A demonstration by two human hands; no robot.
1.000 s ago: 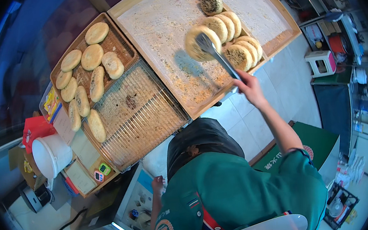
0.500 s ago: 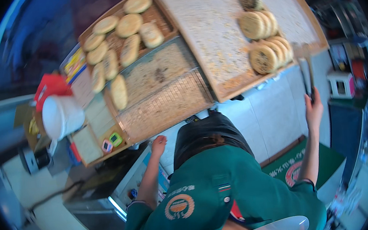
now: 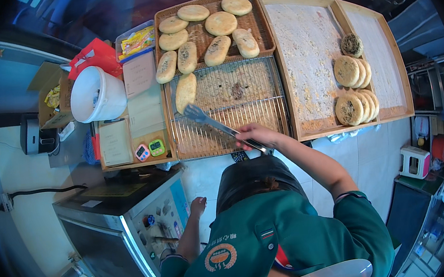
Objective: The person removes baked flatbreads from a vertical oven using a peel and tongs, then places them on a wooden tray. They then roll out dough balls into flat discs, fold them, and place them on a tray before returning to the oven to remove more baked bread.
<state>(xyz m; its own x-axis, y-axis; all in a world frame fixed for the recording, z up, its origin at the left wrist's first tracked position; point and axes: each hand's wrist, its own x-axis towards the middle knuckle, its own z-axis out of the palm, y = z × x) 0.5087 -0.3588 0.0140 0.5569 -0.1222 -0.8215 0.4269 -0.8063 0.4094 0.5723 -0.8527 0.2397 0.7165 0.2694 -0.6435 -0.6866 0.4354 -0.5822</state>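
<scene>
My right hand [image 3: 258,135] is closed around the handle of metal tongs [image 3: 214,122]. The tongs reach left over a wire rack [image 3: 262,114], their head by the lower end of an oval flatbread [image 3: 186,91]. Whether they touch the bread I cannot tell. Behind the rack, a brown woven basket [image 3: 267,32] holds several round and oblong flatbreads. My left hand [image 3: 199,205] hangs low beside my body, fingers curled and nothing visible in them.
Right of the rack, a wooden tray [image 3: 304,50] holds leaning rows of round flatbreads [image 3: 349,109]. To the left are a white bucket [image 3: 97,94], paper bags [image 3: 144,103] and two small timers [image 3: 156,147]. A dark-topped cabinet [image 3: 115,194] stands beside my left arm.
My right hand has swung the tongs from beyond the right tray leftward to the wire rack. My left hand stays low. The whole view has turned and shifted.
</scene>
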